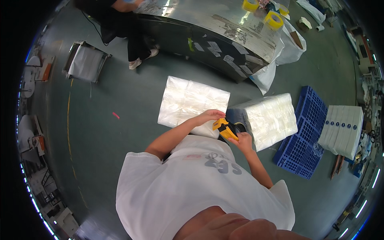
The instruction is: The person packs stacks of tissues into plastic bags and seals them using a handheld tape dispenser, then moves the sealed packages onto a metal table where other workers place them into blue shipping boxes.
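1. Metal-topped table point(192, 14): beyond both packages.
2. Blue pallet point(298, 138): beside the right package.
3. White wrapped packages point(194, 100): two, side by side.
4. Yellow tape dispenser point(228, 133): before the torso, over the gap between packages.
5. Left hand point(211, 116): fingertips at dispenser's front end; grip cannot be determined.
6. Right hand point(242, 141): closed around dispenser's near end.

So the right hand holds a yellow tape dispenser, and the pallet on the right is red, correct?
The colour is wrong: the head view shows the pallet is blue. The right hand does hold a yellow tape dispenser.
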`<state>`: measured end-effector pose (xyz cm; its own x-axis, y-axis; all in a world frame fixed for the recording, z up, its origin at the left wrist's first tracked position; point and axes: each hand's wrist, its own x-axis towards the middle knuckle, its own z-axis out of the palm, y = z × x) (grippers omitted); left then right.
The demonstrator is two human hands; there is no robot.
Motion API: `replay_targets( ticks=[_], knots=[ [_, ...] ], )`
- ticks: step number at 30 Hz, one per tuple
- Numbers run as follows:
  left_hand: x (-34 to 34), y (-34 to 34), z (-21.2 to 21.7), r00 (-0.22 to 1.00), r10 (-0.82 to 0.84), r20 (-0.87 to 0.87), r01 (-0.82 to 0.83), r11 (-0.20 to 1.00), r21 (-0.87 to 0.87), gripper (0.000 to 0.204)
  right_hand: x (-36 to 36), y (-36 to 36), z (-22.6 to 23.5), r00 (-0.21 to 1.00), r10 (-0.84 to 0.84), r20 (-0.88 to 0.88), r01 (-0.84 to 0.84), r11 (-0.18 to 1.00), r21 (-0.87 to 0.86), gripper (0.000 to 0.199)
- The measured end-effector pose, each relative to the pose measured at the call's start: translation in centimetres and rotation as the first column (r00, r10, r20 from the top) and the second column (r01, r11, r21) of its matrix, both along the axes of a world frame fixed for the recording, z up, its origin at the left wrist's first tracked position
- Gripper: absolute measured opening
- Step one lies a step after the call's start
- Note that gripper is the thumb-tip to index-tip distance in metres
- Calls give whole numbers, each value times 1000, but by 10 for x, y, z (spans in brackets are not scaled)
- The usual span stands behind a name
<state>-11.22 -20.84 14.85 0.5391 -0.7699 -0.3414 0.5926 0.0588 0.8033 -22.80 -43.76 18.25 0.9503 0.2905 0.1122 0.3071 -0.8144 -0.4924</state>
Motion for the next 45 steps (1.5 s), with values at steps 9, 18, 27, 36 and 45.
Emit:
replay_targets(
  ticks=[9, 18, 27, 36, 45],
  knots=[
    [-18, 143, -65, 843, 534, -72, -487, 813, 319, 18, 71, 119, 32, 726, 10, -688, -2, 1000, 12, 55],
    [-15, 348, -143, 648, 760, 44, -607, 480, 634, 12, 99, 224, -12, 572, 51, -818, -86, 996, 2, 62],
    [-30, 250, -190, 810, 574, 116, -244, 150, 958, 84, 83, 197, -32, 504, -38, -863, 30, 999, -27, 59],
    [-19, 229, -143, 673, 305, 674, -728, 113, 676, 65, 61, 132, -35, 618, -50, -785, -36, 995, -91, 54],
    [-65, 131, -76, 576, -338, 744, -699, 267, 663, 65, -9, -116, 8, 497, -282, -821, -17, 942, -334, 62]
  ],
)
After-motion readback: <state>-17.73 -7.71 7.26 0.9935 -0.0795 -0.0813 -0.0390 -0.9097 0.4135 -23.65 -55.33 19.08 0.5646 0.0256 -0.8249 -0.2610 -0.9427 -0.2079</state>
